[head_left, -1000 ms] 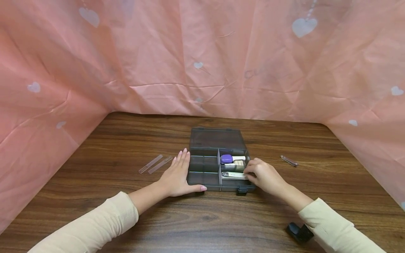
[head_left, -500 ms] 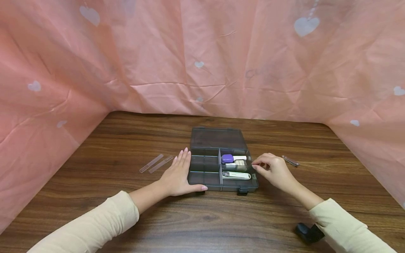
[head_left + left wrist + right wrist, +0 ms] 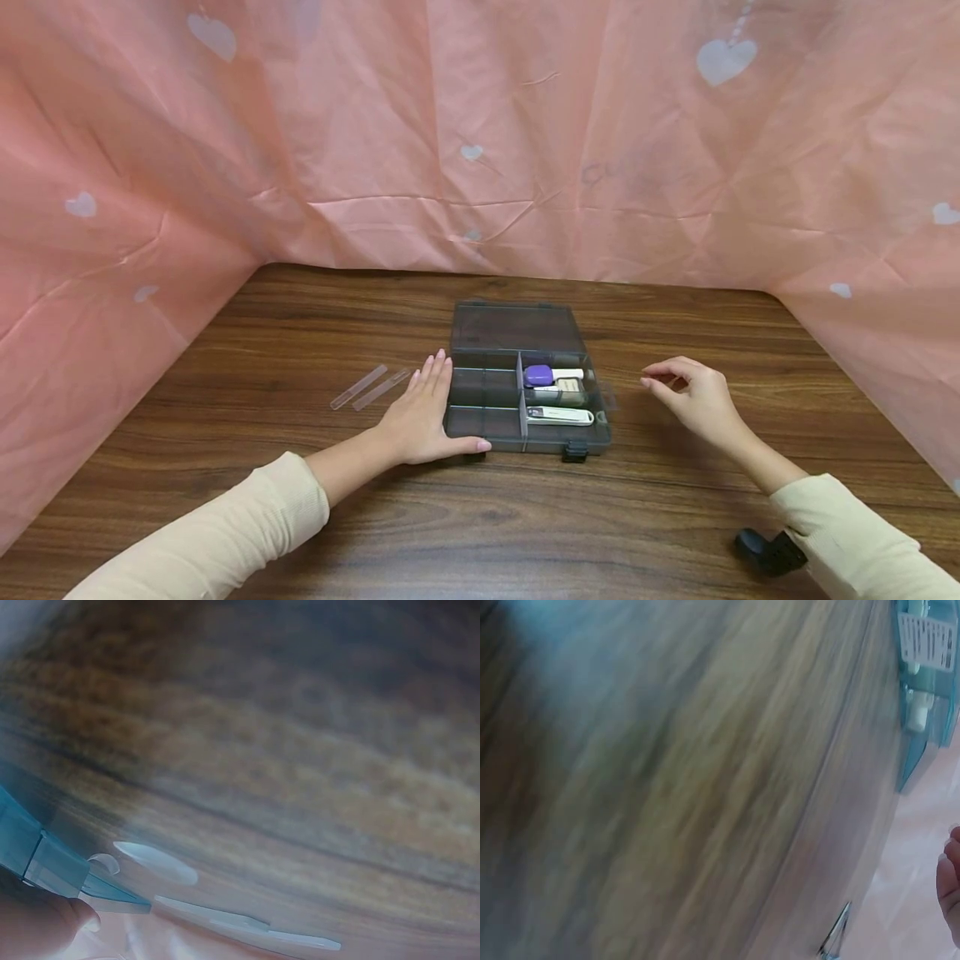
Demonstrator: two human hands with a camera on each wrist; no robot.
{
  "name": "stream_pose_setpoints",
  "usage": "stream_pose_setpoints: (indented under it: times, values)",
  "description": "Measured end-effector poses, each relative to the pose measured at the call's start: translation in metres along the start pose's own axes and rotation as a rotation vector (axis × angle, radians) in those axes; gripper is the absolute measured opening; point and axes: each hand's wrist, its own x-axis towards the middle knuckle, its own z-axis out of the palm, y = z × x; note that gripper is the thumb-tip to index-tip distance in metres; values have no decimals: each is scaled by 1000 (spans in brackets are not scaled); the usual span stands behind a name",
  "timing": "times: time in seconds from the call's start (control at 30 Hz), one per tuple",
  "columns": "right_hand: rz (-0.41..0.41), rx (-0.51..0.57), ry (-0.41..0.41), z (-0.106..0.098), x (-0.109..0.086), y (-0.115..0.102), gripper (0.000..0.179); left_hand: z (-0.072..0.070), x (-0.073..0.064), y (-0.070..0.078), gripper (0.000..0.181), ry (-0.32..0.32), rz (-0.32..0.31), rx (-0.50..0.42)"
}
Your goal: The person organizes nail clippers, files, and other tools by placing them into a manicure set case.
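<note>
An open dark see-through compartment box (image 3: 483, 423) sits mid-table, its lid (image 3: 517, 327) folded back. On its right side lie a nail clipper (image 3: 559, 416), a purple-and-white item (image 3: 538, 376) and a beige-labelled item (image 3: 571, 390). My left hand (image 3: 420, 415) lies at the box's left edge, fingers straight and thumb spread along the front corner. To the right of the box, my right hand (image 3: 693, 400) hovers over the table, fingers loosely bent, with nothing visible between them. A second small clipper (image 3: 835, 936) shows in the right wrist view; in the head view the right hand covers it.
Two clear flat strips (image 3: 358, 387) lie left of the box, beyond my left hand. A black device (image 3: 770, 552) is at my right sleeve. The box's latch (image 3: 575, 452) juts out in front. A pink curtain (image 3: 480, 167) stands around the wooden table.
My right hand has let go at the box's right compartments and moved away to the right, uncovering the nail clipper there. It now covers the loose clipper. My left hand has stayed put.
</note>
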Motion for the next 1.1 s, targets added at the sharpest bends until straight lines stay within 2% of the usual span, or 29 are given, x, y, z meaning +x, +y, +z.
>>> stream_pose_setpoints:
  times: [0.23,0.43,0.67,0.9,1.1]
  values:
    - [35,-9,-16,-12,-5,15,12,-1,1,0,122,-4,3,5]
    - [127,-46,-30,-24,-4,29,18,-2,1,1,122,-10,1,0]
    - [187,-83,-29,-34,-5,46,26,-2,0,1,122,-6,2,4]
    - [295,-81,-105,-42,-7,60,38,-2,-1,1,122,-11,-1,-1]
    - [335,-100,-175,-46,-7,70,44,-1,-1,1,122,-2,1,-2]
